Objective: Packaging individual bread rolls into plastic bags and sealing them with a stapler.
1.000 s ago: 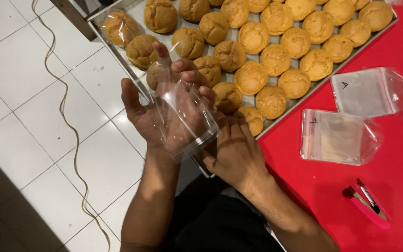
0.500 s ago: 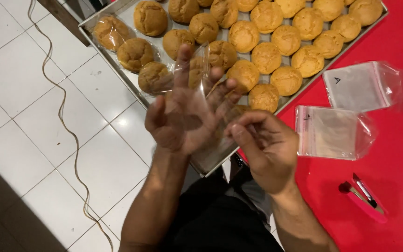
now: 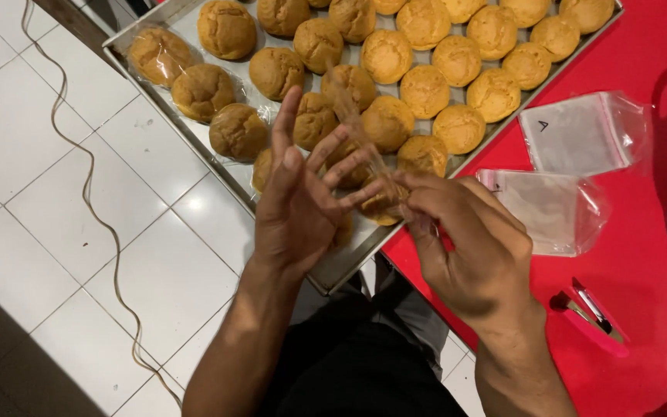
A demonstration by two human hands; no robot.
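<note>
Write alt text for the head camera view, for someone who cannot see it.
Two bare hands, left hand and right hand, pull at a thin clear plastic bag above a metal tray of round golden buns. More empty clear bags and a pink stapler lie on the red table.

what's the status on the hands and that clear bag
Left hand and right hand both pinching the clear bag. Bag held over the tray of buns. Nothing blocking.

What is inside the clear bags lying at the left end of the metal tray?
Each clear bag at the left end of the metal tray holds one golden-brown bun, seen through the plastic. At least three are bagged; the left hand covers anything nearer.
</note>
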